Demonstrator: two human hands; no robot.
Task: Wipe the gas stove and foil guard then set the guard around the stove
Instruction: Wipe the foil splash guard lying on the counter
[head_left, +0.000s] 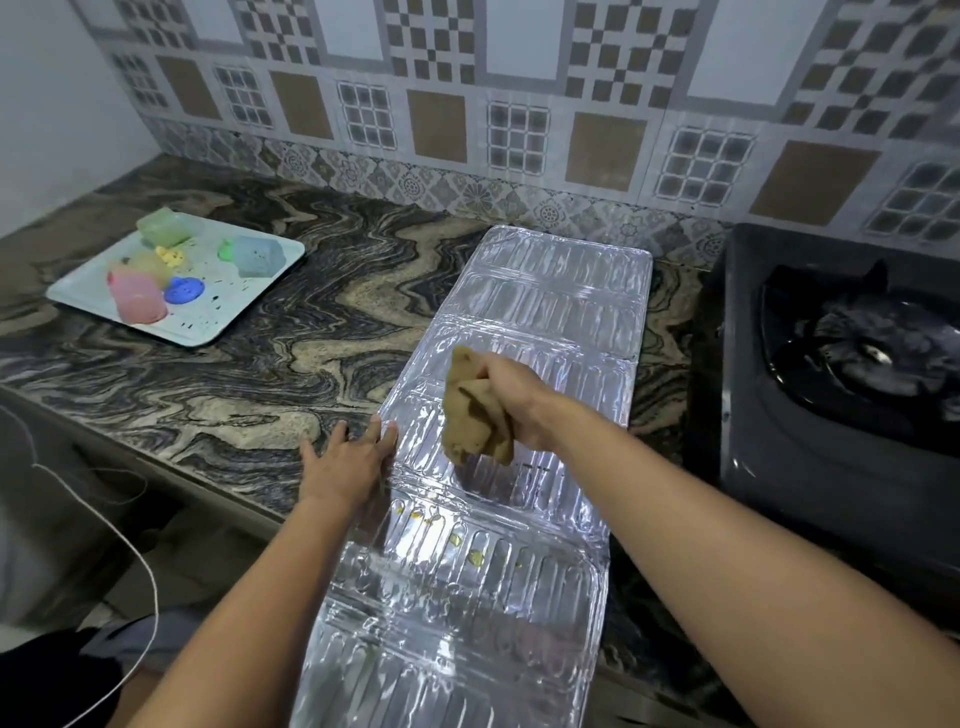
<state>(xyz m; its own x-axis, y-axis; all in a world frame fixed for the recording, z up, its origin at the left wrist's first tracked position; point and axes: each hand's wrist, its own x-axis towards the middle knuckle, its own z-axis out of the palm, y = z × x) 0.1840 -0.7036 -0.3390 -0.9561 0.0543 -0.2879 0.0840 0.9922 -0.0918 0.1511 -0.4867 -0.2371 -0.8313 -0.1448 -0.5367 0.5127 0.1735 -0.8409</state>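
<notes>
Foil guard flat | left hand fingers spread | right hand clamps cloth

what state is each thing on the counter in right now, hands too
foil guard: unfolded, lying flat on the counter, yellow spots on a near panel
cloth: bunched in the right hand, over the guard
right hand: shut on the cloth
left hand: open, fingers spread, pressing the guard's left edge
gas stove: unlit, to the guard's right
tray: holds small coloured containers

Silver foil guard — perhaps yellow-spotted.
</notes>
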